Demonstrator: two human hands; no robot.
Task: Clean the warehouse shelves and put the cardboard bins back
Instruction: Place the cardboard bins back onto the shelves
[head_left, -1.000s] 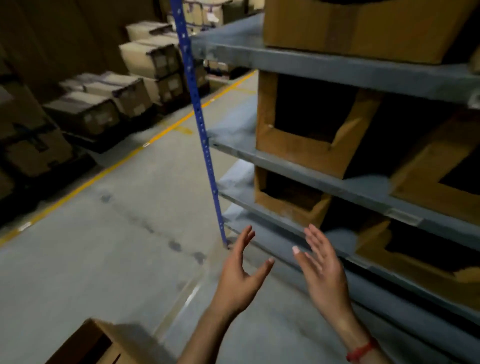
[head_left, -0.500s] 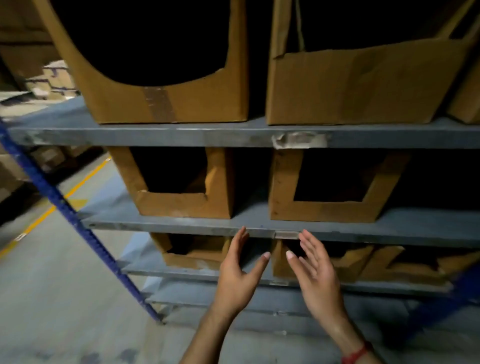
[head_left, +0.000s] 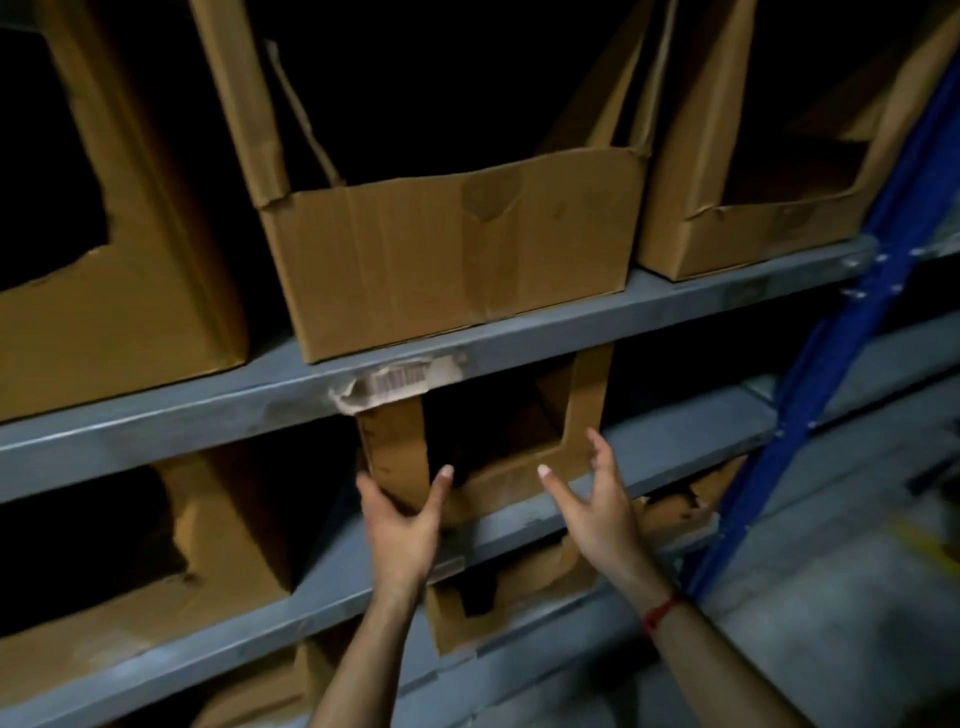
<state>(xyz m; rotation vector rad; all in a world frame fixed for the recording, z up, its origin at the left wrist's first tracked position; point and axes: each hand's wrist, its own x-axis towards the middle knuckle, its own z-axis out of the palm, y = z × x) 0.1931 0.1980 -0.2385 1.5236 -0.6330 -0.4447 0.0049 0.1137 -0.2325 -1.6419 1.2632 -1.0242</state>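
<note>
Bin now in left hand (right hand just beside)

warehouse, grey steel shelves, cardboard bins, blue upright
</note>
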